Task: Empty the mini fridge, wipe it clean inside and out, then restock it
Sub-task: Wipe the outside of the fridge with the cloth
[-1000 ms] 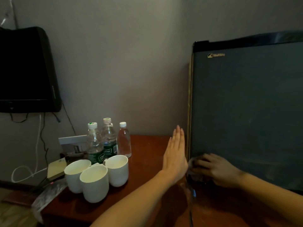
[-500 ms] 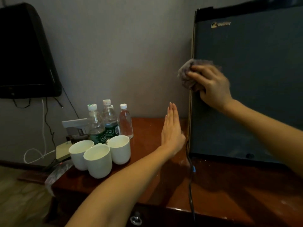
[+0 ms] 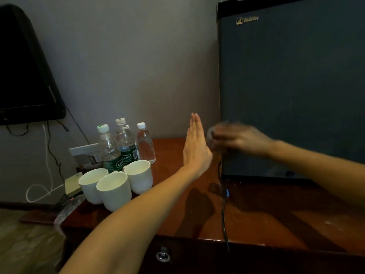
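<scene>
— While the left hand (image 3: 195,147) stands upright on edge, how do its fingers (image 3: 194,125) lie?

— Straight and pressed together, holding nothing. Just right of them the right hand (image 3: 239,139) is blurred, though its fingers look curled on a grey cloth (image 3: 210,135).

— And the mini fridge (image 3: 296,95)?

— Right behind those curled fingers, door closed, standing on the wooden table (image 3: 266,218). Left of the straight fingers stand three water bottles (image 3: 126,143) and three white mugs (image 3: 114,190); a black cable (image 3: 224,214) hangs below the curled ones.

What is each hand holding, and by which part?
The right hand grips a bunched cloth against the fridge door; blur hides which part. The left hand is flat, holding nothing.
</scene>
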Action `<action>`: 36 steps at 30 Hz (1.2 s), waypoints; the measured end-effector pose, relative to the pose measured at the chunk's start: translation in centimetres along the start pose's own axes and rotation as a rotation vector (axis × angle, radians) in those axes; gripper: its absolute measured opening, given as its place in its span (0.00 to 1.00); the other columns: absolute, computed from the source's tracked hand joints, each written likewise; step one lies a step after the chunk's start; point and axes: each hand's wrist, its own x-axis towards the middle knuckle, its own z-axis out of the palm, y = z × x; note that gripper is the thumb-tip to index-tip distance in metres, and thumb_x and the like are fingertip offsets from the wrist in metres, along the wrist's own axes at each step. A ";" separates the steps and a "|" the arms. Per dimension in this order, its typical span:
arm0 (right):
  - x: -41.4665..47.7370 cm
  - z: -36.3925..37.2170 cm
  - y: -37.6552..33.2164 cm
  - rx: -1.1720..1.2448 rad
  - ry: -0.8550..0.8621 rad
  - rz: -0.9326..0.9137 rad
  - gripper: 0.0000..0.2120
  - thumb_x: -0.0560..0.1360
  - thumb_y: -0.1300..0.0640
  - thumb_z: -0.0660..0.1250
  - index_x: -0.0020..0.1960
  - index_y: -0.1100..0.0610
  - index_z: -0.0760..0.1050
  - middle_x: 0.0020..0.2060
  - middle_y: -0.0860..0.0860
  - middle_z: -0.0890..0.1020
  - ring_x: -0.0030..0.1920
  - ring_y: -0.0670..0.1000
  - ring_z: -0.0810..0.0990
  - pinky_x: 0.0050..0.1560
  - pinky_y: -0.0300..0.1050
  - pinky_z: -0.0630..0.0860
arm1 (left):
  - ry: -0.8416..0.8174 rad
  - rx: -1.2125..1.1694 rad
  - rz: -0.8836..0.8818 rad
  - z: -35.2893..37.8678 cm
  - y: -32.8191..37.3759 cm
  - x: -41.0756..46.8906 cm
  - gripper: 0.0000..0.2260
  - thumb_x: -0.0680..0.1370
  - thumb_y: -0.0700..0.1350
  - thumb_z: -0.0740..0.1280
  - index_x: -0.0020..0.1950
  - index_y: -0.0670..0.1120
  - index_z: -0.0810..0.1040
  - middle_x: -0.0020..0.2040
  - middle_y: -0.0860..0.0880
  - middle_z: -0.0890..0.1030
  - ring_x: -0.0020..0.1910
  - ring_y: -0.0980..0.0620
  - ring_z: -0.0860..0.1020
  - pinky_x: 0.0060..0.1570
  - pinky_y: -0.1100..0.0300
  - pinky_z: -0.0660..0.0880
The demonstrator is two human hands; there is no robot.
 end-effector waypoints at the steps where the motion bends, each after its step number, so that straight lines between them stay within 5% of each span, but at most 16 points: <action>1: 1.5 -1.6 1.6 -0.073 0.096 0.046 0.19 0.77 0.57 0.56 0.64 0.55 0.78 0.65 0.57 0.77 0.65 0.60 0.74 0.62 0.59 0.74 | -0.001 0.007 -0.021 0.0 -0.3 -0.1 0.39 0.75 0.31 0.58 0.77 0.42 0.35 0.78 0.46 0.37 0.77 0.54 0.39 0.76 0.58 0.44; 7: 7.0 -7.0 7.9 -0.111 0.489 0.515 0.17 0.79 0.62 0.57 0.66 0.58 0.74 0.67 0.61 0.74 0.68 0.64 0.70 0.62 0.59 0.74 | -0.024 0.014 -0.069 0.6 -1.5 -0.2 0.40 0.76 0.32 0.59 0.77 0.43 0.34 0.78 0.48 0.36 0.77 0.55 0.39 0.77 0.56 0.49; 13: 0.8 0.0 2.6 -0.021 0.346 0.248 0.18 0.80 0.62 0.60 0.69 0.58 0.71 0.69 0.61 0.70 0.71 0.61 0.67 0.70 0.55 0.66 | -0.025 -0.005 -0.053 1.4 -1.4 0.0 0.41 0.76 0.32 0.59 0.75 0.45 0.31 0.78 0.48 0.35 0.77 0.55 0.39 0.76 0.56 0.50; 18: -5.9 5.1 -3.4 0.126 0.036 0.090 0.24 0.78 0.58 0.56 0.73 0.51 0.62 0.73 0.55 0.66 0.73 0.55 0.62 0.72 0.53 0.60 | -0.055 -0.004 -0.028 1.6 -0.8 -0.6 0.41 0.76 0.34 0.61 0.76 0.44 0.32 0.78 0.48 0.35 0.77 0.55 0.39 0.76 0.57 0.50; 24: -8.2 5.4 -5.7 0.066 -0.166 -0.011 0.22 0.76 0.57 0.56 0.68 0.49 0.73 0.67 0.51 0.75 0.67 0.51 0.74 0.64 0.50 0.72 | -0.142 0.141 0.136 2.3 -0.6 -2.0 0.37 0.76 0.33 0.61 0.79 0.42 0.42 0.79 0.44 0.41 0.78 0.51 0.42 0.76 0.60 0.42; 28: -9.2 4.8 -4.6 0.026 -0.192 -0.082 0.21 0.72 0.58 0.69 0.65 0.50 0.76 0.64 0.50 0.78 0.63 0.53 0.77 0.55 0.50 0.80 | -0.229 0.168 0.182 2.8 -0.6 -3.0 0.30 0.78 0.36 0.60 0.79 0.43 0.54 0.79 0.44 0.53 0.78 0.50 0.51 0.76 0.59 0.44; 36: -15.3 1.3 -2.4 -0.051 -0.143 -0.068 0.21 0.84 0.58 0.45 0.65 0.52 0.74 0.63 0.51 0.77 0.64 0.52 0.71 0.54 0.50 0.78 | -0.300 0.216 0.327 2.9 -1.1 -4.2 0.32 0.78 0.37 0.60 0.79 0.41 0.48 0.79 0.45 0.47 0.78 0.51 0.45 0.75 0.61 0.41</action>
